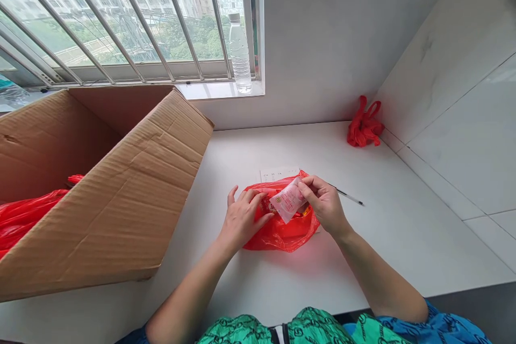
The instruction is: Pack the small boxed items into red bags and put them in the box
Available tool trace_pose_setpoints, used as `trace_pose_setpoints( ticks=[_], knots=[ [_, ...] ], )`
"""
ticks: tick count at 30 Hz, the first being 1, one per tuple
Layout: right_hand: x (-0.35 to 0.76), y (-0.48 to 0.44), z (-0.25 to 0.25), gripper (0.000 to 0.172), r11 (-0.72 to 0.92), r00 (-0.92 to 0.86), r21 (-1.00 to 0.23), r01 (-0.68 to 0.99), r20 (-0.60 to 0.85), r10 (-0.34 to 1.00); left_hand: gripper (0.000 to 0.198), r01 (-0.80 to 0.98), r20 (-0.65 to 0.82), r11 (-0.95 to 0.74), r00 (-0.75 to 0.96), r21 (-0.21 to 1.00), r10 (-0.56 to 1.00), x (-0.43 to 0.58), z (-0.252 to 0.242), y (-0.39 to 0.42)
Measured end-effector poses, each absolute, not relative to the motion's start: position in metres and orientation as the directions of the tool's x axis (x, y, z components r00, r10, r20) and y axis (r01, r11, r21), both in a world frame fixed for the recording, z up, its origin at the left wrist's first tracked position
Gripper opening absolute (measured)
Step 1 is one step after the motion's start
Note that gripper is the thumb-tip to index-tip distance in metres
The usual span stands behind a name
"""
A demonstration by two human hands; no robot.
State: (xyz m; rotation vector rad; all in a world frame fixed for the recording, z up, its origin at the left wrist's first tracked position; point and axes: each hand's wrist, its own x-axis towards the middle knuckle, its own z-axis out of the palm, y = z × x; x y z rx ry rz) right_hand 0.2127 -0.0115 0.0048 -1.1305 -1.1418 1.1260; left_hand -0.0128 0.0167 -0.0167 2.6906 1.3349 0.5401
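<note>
Between the thumb and fingers of my right hand (322,201) is a small pink printed packet (288,200), held by its upper right end. It hangs over the mouth of a red plastic bag (278,236) that lies opened on the white table. Some small wrapped items show inside the bag, mostly covered by the packet and my hands. My left hand (244,219) rests on the bag's left rim with its fingers spread, and its fingertips reach toward the contents.
A tall open cardboard box (133,193) with red bags (30,215) inside stands at left. Behind the bag lies a marked sheet of paper (278,174); a pen (347,194) is to the right. A tied red bag (365,123) sits by the wall. A water bottle (241,59) stands on the sill.
</note>
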Motion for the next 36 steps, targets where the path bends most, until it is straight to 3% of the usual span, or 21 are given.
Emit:
trace_pose_setpoints(
  ticks=[5, 12, 15, 18, 22, 25, 32, 36],
  knots=[
    [0.210, -0.012, 0.004, 0.033, 0.089, 0.071, -0.994, -0.070, 0.084, 0.994, 0.038, 0.736, 0.279, -0.621, 0.558, 0.270, 0.782, -0.013, -0.011, 0.015],
    [0.208, -0.008, 0.000, 0.031, 0.079, 0.056, -0.991, -0.107, 0.073, 0.996, 0.032, 0.591, 0.409, -0.710, 0.582, 0.381, 0.703, -0.010, 0.007, 0.007],
    [0.208, -0.009, -0.001, 0.029, 0.084, 0.020, -0.995, -0.047, 0.083, 0.996, 0.024, 0.582, 0.437, -0.689, 0.533, 0.432, 0.724, -0.010, 0.007, 0.006],
    [0.213, -0.009, 0.002, 0.028, 0.146, -0.054, -0.977, 0.153, 0.139, 0.989, 0.023, 0.594, 0.437, -0.644, 0.474, 0.482, 0.765, -0.011, 0.005, 0.008],
    [0.228, -0.007, 0.004, 0.032, 0.182, -0.104, -0.809, 0.559, 0.149, 0.983, 0.026, 0.642, 0.355, -0.583, 0.463, 0.498, 0.812, -0.016, 0.002, 0.013],
    [0.237, -0.006, -0.003, 0.030, 0.178, -0.154, -0.642, 0.746, 0.093, 0.984, 0.025, 0.691, 0.289, -0.587, 0.511, 0.422, 0.809, -0.020, 0.000, 0.016],
    [0.245, -0.009, -0.011, 0.022, 0.191, -0.186, -0.397, 0.898, 0.051, 0.981, 0.027, 0.751, 0.243, -0.589, 0.537, 0.298, 0.808, -0.026, -0.006, 0.021],
    [0.247, -0.011, -0.008, 0.015, 0.182, -0.205, -0.394, 0.901, -0.015, 0.979, 0.026, 0.757, 0.247, -0.588, 0.535, 0.284, 0.808, -0.028, -0.007, 0.023]
  ],
)
